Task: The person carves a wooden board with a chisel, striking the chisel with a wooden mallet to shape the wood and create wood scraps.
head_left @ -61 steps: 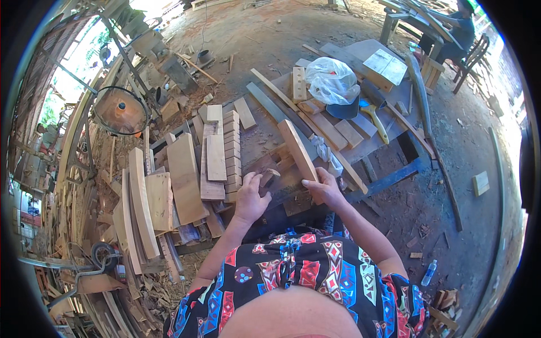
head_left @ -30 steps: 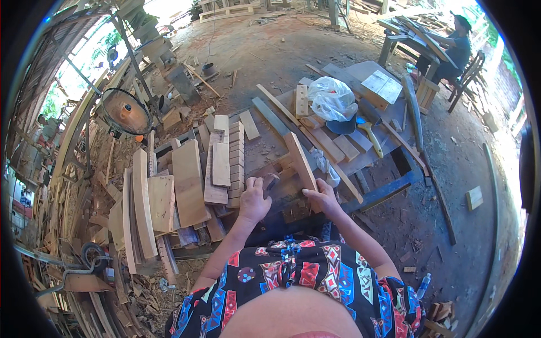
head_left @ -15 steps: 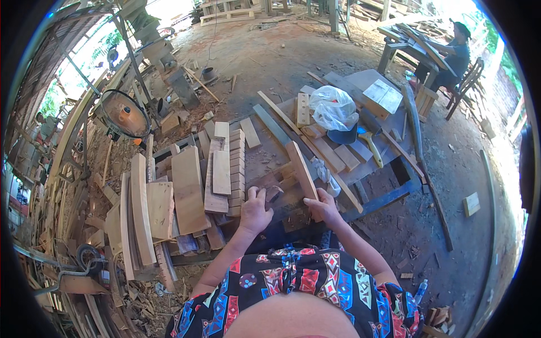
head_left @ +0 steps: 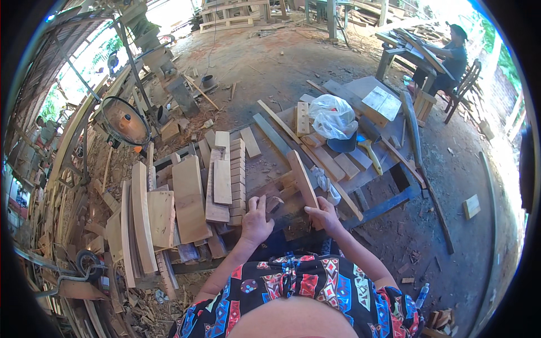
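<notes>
My left hand [head_left: 257, 222] is closed on a small dark wooden block [head_left: 274, 204] above the workbench [head_left: 382, 208]. My right hand [head_left: 322, 214] grips the lower end of a narrow plank [head_left: 301, 174], tilted with its far end toward the bench's back. Left of my hands lie a row of short notched blocks [head_left: 238, 174], flat boards [head_left: 187, 197] and curved pieces [head_left: 142, 217]. Beyond the plank are long strips, a clear plastic bag [head_left: 329, 117], a dark cap [head_left: 342, 145] and a wooden-handled brush [head_left: 372, 156].
A co-worker [head_left: 453, 53] sits on a chair [head_left: 463, 90] at another table at the back right. A round metal-rimmed object [head_left: 125, 121] stands at the left among machinery and timber. A plastic bottle [head_left: 422, 296] and wood scraps lie on the floor at lower right.
The view has tilted up, so the bench and hands appear lower and more of the yard shows. Both hands keep their hold, with only slight movement.
</notes>
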Tool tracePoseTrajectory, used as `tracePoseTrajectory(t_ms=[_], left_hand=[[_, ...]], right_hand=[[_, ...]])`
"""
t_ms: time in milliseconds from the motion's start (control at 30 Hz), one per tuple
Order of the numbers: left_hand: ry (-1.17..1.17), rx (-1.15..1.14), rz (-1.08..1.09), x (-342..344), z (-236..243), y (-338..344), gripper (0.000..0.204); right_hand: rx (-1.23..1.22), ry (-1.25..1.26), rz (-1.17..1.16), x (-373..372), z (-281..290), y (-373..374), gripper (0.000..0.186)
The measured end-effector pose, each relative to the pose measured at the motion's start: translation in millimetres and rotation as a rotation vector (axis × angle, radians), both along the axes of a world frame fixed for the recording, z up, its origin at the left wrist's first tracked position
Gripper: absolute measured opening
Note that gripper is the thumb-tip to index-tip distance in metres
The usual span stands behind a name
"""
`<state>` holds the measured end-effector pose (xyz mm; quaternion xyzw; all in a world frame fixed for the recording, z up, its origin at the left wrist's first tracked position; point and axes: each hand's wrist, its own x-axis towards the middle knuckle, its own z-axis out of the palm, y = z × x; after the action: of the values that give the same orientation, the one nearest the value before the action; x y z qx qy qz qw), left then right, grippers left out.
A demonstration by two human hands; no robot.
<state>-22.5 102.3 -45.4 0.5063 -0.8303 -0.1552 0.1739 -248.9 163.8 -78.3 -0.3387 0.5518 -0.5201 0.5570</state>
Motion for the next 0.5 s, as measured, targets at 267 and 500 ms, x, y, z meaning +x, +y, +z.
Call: tracePoseTrajectory(t_ms=[267, 500], left_hand=[[-0.035, 0.012, -0.012, -1.5, 3.4, -2.8, 0.068], [-0.058, 0.083, -0.001, 0.3, 6.1, -0.7, 0.069]], right_hand=[[-0.040, 0.010, -0.001, -1.3, -4.8, 0.6, 0.039], [-0.012, 0.001, -0.004, -0.5, -4.0, 4.3, 0.040]])
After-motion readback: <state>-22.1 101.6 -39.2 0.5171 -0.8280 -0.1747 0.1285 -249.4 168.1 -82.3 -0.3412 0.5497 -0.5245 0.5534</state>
